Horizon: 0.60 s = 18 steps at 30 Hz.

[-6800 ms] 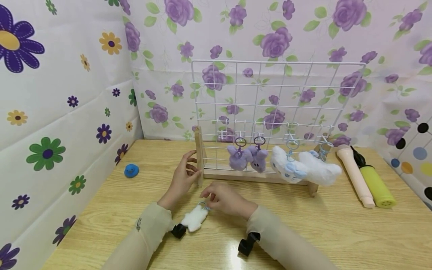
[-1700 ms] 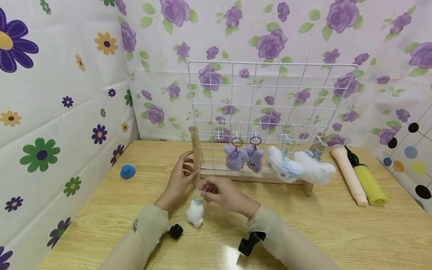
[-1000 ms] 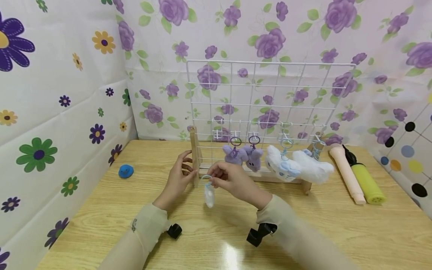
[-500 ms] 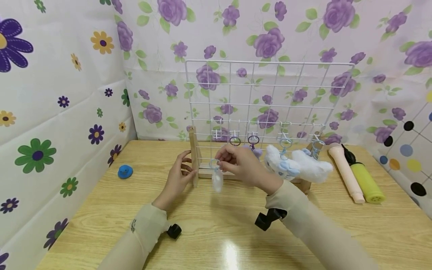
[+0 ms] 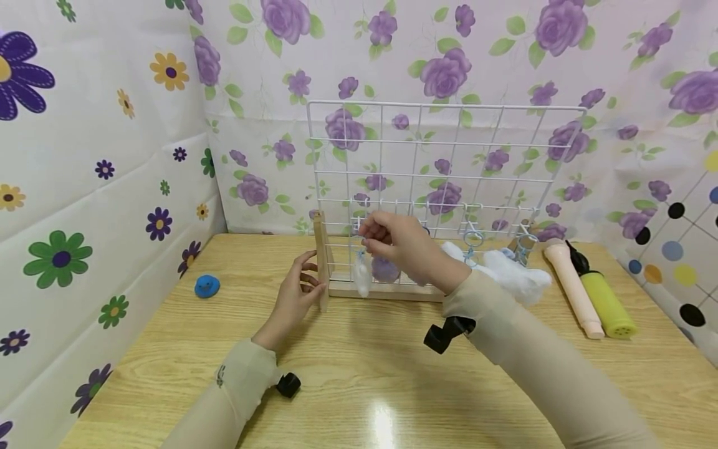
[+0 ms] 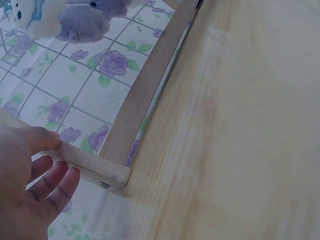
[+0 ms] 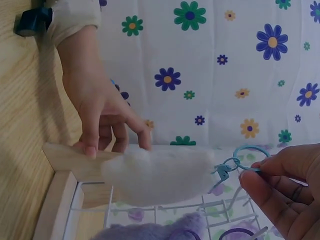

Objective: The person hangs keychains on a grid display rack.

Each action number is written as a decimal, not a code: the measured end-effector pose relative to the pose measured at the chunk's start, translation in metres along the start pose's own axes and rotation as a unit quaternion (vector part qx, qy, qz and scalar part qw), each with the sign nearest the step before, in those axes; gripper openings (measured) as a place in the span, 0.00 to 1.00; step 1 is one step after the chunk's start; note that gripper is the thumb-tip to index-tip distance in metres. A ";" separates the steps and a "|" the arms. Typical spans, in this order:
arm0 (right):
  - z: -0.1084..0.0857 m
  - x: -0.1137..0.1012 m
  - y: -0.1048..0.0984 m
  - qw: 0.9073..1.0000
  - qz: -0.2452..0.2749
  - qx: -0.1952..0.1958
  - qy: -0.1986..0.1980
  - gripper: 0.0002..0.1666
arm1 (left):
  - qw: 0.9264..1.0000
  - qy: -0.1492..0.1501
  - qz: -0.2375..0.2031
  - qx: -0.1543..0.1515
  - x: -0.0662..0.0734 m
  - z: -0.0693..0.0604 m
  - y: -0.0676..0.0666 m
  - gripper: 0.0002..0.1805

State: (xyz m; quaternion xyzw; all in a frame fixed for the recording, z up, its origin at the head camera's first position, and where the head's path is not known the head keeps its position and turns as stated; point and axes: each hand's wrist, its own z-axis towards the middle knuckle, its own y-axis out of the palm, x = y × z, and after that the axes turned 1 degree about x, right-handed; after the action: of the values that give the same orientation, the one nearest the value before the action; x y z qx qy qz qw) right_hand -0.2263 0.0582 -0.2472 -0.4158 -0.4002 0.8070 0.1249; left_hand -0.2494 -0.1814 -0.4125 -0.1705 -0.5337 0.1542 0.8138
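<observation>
My right hand (image 5: 401,246) pinches the light blue ring (image 7: 252,146) of a white plush keychain (image 5: 363,274) between thumb and index finger. The plush dangles just in front of the white wire rack (image 5: 477,179), at its left end. A bare white hook (image 7: 235,197) juts out close to the ring in the right wrist view; I cannot tell whether they touch. My left hand (image 5: 297,290) grips the rack's left wooden post (image 6: 95,167), thumb on one side and fingers on the other. Beside the right hand hangs a purple plush keychain (image 5: 386,270), partly covered by it.
Further right on the rack hang white plush keychains (image 5: 518,274) on blue rings. A blue toy duck (image 5: 207,286) sits at the table's left. A pink cylinder (image 5: 578,290) and a yellow-green one (image 5: 608,305) lie to the right.
My right hand has picked the white plush keychain up off the table by its ring and carried it up and rightward to the rack's hooks. The left hand stays at the post.
</observation>
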 end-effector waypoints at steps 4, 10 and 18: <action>0.008 0.000 -0.005 1.000 -0.025 0.003 0.005 0.07 | 1.000 -0.001 0.000 -0.001 0.000 0.000 0.000 0.38; 0.016 0.002 -0.008 0.999 -0.049 0.006 0.018 0.07 | 1.000 -0.005 -0.004 -0.002 -0.001 0.000 0.000 0.38; 0.024 0.004 -0.007 0.998 -0.069 0.009 -0.001 0.08 | 1.000 -0.011 -0.004 -0.001 -0.004 0.002 0.001 0.40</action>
State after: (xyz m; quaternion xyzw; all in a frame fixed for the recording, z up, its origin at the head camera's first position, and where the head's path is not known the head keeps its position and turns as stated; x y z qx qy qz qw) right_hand -0.2484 0.0513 -0.2364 -0.3854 -0.4210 0.8002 0.1840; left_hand -0.2524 -0.1823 -0.4155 -0.1678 -0.5436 0.1525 0.8081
